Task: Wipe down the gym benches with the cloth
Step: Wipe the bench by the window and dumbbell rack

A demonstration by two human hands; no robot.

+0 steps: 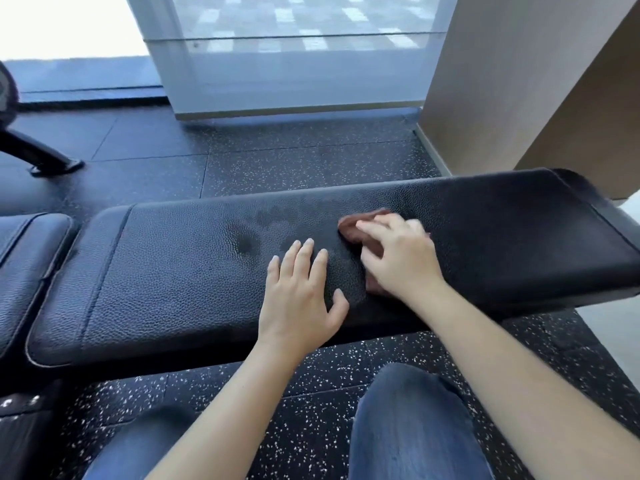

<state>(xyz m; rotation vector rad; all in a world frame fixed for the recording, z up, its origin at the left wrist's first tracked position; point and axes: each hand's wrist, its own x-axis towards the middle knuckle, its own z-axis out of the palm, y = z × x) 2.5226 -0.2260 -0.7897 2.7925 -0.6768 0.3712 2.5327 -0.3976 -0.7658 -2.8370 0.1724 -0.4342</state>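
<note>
A long black padded gym bench point(173, 271) runs across the view from left to right. My left hand point(301, 292) lies flat on its top near the front edge, fingers straight and spread. Just to its right, my right hand point(398, 258) presses a brown cloth point(349, 226) onto the pad, fingers spread over it. The cloth is bunched and mostly hidden under the hand. Darker damp patches point(246, 240) mark the leather left of the cloth.
A second black pad point(24, 251) adjoins the bench at the left. A black machine leg point(45, 157) stands on the speckled rubber floor point(311, 161) at far left. A tan pillar point(519, 81) rises behind the bench's right end. My jeans-clad knees point(412, 427) are below.
</note>
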